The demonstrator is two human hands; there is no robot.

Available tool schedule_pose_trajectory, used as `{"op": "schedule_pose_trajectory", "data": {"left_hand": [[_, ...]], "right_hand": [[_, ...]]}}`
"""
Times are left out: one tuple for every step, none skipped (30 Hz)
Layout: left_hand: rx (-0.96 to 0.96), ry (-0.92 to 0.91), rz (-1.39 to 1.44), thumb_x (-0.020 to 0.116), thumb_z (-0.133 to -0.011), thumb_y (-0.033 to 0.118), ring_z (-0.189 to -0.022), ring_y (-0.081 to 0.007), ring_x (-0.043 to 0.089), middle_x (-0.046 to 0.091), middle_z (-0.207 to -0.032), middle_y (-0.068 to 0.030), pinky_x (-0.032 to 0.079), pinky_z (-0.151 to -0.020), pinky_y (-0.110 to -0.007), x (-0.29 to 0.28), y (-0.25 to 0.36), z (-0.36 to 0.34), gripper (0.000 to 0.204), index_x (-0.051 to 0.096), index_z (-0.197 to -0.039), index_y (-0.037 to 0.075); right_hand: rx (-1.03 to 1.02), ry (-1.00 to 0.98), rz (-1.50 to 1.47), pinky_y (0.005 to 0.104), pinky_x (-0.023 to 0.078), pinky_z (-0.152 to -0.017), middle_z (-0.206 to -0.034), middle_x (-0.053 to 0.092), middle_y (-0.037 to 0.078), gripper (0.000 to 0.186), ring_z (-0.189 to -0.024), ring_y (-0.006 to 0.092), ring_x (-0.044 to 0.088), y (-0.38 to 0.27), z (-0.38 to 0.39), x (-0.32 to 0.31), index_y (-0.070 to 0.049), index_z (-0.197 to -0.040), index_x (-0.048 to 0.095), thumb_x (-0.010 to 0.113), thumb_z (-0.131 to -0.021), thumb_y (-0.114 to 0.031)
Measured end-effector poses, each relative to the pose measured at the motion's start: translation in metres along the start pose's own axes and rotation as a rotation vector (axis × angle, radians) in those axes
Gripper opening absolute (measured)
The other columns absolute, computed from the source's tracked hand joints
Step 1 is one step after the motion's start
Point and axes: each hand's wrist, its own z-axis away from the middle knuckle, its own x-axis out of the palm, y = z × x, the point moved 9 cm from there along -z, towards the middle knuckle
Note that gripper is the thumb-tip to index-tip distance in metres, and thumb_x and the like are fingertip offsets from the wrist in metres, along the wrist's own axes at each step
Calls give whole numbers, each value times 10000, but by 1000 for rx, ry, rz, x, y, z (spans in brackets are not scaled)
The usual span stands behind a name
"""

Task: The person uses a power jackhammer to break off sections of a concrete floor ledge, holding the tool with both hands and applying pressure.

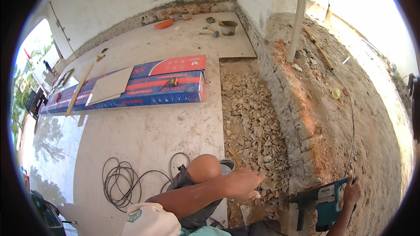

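In my right hand [351, 192] is the rear handle of a teal and black hammer drill [326, 196], with the fingers wrapped around it. The tool lies sideways at the lower right, its front end toward the left over the rubble. My left hand [246, 183] hangs loosely above the broken stones, its forearm crossing my bent knee. Its fingers are partly spread, and nothing shows in them. Below both hands runs a strip of stone rubble [253, 122] between the tiled floor and a rough low wall base. A grey container [227, 165] is half hidden behind my knee.
Long blue and red cartons [166, 92] lie on the tiles [175, 126], with loose tiles [109, 86] and a wooden strip [79, 89] on top. A black cable [120, 181] coils at left. Farther back stand a bucket [228, 28] and an orange basin [164, 24]. A post [298, 17] rises at right.
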Motion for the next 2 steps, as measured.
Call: {"op": "schedule_pose_trajectory", "data": {"left_hand": [[-8,-21,-55,624,-897,481,-1079,-409,592,608,-1112,-244,451,-911,-503,-6,7,6,717,410,-1322,-57],[-35,-21,-56,624,-897,481,-1079,-409,592,608,-1112,-244,451,-911,-503,-11,-8,7,717,410,-1322,-57]], "right_hand": [[-5,-4,-28,486,488,-867,-1059,675,218,625,-1017,389,642,1,-6,2,-58,-1242,568,489,-932,-595],[27,-169,-55,469,484,-894,-1092,673,231,663,-1040,327,659,-26,4,-3,-87,-1315,549,482,-926,-620]]}}
